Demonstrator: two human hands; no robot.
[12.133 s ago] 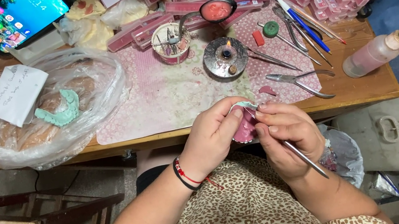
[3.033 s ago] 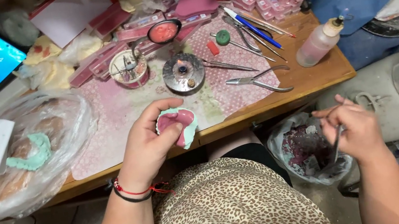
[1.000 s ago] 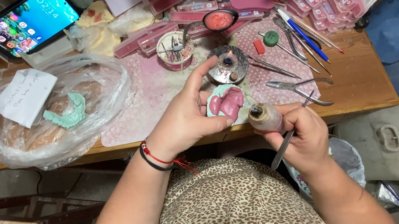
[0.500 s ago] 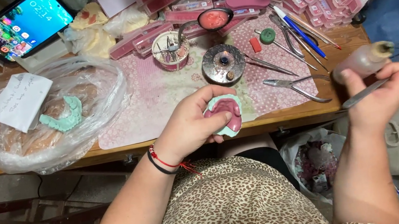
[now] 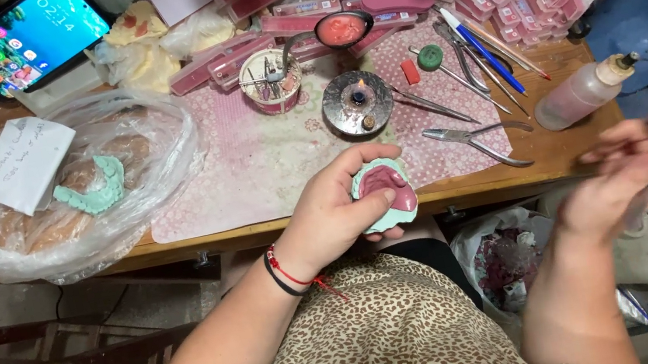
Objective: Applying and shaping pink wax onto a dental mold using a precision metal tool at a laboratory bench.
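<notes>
My left hand (image 5: 328, 215) grips a green dental cast (image 5: 386, 194) with a pink wax plate on it, just in front of the wooden table's edge (image 5: 568, 157). My right hand (image 5: 634, 170) is off to the right of the table and blurred by motion. A thin metal tool (image 5: 640, 211) shows as a pale streak under its fingers. A plastic squeeze bottle (image 5: 584, 93) with reddish liquid lies on the table just above that hand, apart from it.
On the pink mat stand a small burner with a flame (image 5: 359, 101), a cup of tools (image 5: 271, 81), a ladle of pink wax (image 5: 341, 28) and pliers (image 5: 472, 138). A plastic bag of casts (image 5: 70, 200) lies left, a tablet (image 5: 24, 39) behind, a waste bag (image 5: 507, 261) below.
My right hand has let go of the squeeze bottle, which now lies on the table, and has swung down and right. My left hand still holds the cast, slightly lower.
</notes>
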